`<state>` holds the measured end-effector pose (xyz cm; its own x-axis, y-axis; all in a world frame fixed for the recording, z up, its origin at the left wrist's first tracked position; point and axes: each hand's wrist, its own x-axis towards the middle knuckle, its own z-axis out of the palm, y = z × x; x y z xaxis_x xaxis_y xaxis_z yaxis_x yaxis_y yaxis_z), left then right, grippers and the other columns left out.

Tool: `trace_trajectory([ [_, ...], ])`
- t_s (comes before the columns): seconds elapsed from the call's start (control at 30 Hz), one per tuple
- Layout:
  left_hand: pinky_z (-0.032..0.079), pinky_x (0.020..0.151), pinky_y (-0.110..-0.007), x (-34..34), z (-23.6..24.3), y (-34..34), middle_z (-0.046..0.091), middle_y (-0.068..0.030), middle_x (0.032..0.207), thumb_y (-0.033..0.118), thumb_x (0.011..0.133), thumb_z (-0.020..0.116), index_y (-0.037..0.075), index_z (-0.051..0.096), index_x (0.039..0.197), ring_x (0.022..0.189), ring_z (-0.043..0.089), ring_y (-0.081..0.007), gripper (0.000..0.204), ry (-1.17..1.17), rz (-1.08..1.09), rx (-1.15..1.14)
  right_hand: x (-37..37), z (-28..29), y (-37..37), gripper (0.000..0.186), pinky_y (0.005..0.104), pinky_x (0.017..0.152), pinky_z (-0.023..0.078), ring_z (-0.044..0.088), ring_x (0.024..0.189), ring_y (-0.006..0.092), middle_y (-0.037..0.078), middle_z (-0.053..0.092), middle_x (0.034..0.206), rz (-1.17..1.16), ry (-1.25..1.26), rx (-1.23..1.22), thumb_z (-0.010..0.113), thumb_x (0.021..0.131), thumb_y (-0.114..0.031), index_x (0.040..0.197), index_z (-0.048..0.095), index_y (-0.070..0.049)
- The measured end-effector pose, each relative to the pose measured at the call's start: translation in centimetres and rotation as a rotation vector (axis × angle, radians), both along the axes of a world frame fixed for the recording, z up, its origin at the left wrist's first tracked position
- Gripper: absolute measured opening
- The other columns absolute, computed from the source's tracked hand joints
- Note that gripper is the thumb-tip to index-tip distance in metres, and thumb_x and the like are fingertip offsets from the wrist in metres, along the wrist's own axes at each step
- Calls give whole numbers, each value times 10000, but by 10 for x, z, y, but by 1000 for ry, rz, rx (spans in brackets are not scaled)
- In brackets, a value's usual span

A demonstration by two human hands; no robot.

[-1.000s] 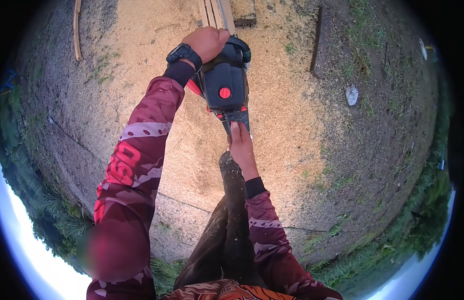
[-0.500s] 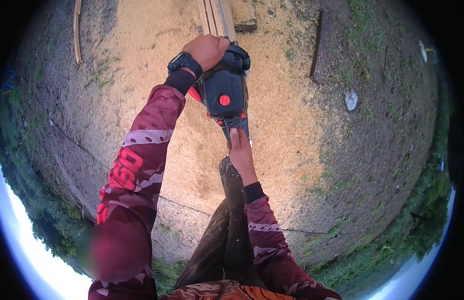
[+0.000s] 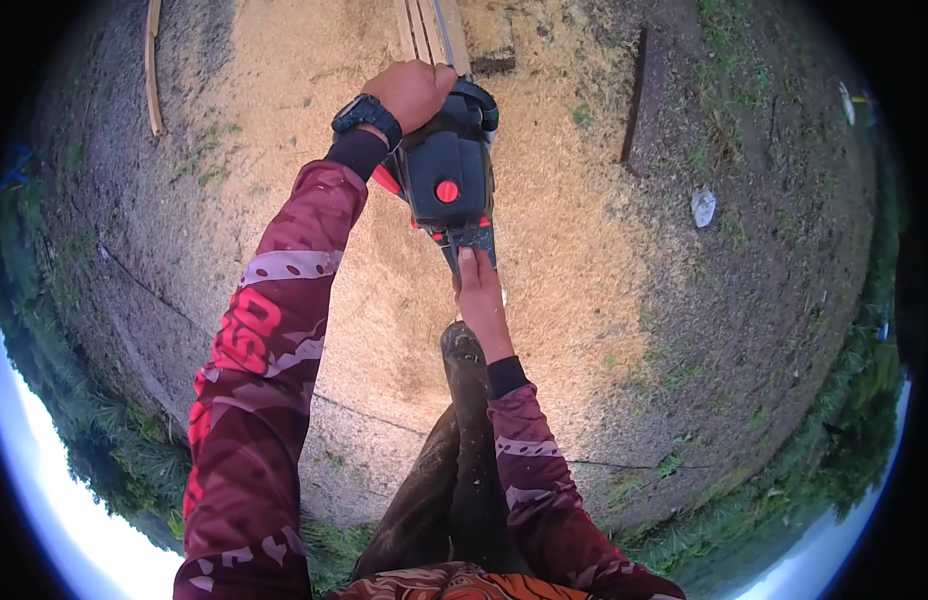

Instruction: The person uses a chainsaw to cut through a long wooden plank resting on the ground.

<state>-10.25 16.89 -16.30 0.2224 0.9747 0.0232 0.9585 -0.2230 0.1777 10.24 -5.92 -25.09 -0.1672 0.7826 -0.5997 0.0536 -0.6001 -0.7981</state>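
Observation:
A black chainsaw with red parts (image 3: 447,165) is held over sawdust-covered ground, its bar (image 3: 446,35) pointing away from me along pale wooden boards (image 3: 417,25) at the top of the view. My left hand (image 3: 410,93), with a dark watch on the wrist, is closed on the saw's front handle at upper left of the body. My right hand (image 3: 480,298) is closed on the rear handle, thumb on top. My dark-trousered leg and foot (image 3: 462,370) are below the rear handle, near the right hand.
A long pale plank (image 3: 154,80) lies at upper left, a dark strip of board or metal (image 3: 634,95) at upper right. A crumpled whitish piece of litter (image 3: 703,207) lies right of it. Thin dark lines (image 3: 364,418) cross the ground. Grass and foliage (image 3: 124,440) line the rim.
The saw and both hands dipped slightly toward me half a second ago and now sit a little farther forward again. The grip of both hands is unchanged.

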Motion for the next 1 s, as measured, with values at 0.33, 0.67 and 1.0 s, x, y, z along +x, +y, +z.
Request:
trace_trajectory([
  [0.33, 534, 738, -563, -3, -3, 7, 705, -214, 911, 340, 991, 389, 102, 650, 983, 851, 672, -450, 353, 32, 49, -110, -2, -3, 0, 373, 230, 545, 389, 469, 634, 59, -29, 543, 811, -35, 18, -33, 483, 1070, -412, 1153, 601, -69],
  [0.67, 523, 661, -533, -30, 14, 55, 654, -239, 820, 226, 957, 470, 61, 568, 950, 786, 649, -459, 192, 19, -62, 10, -21, 16, 50, 429, 253, 572, 394, 456, 630, 75, -20, 525, 776, 29, -48, 28, 455, 1073, -450, 1158, 596, -54],
  [1.0, 510, 715, -562, -19, 15, 47, 672, -254, 866, 310, 985, 411, 38, 594, 887, 800, 636, -484, 343, -62, 61, -70, -23, -6, 46, 379, 238, 606, 406, 464, 708, 63, -20, 532, 864, -6, 17, -19, 464, 1078, -408, 1142, 587, -55],
])
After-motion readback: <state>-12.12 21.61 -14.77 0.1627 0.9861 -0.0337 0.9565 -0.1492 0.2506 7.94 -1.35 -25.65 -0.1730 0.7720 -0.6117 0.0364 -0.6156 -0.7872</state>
